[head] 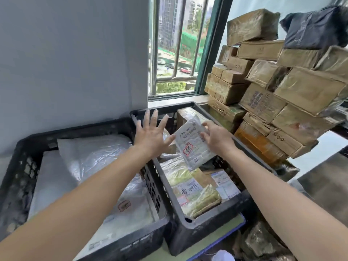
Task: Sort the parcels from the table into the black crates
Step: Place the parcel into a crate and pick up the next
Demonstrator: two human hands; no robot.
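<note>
Two black crates sit side by side below me. The left crate holds at least two white plastic mailers. The right crate is filled with a jumble of taped packets and labelled cardboard parcels, and a brown box stands at its far end.

My right hand grips one flat white parcel by its right edge, fingers curled round it, holding it tilted over the middle of the right crate and clear of the packets beneath. My left hand is spread wide with straight fingers and holds nothing. Its thumb is just beside the parcel's left corner, though I cannot tell whether it touches.

At the right of the frame, well over a dozen cardboard boxes lean in a rough stack on the dark table, crowding the right crate's edge. One black-wrapped package tops the stack. A barred window fills the upper middle, and a grey wall the upper left.
</note>
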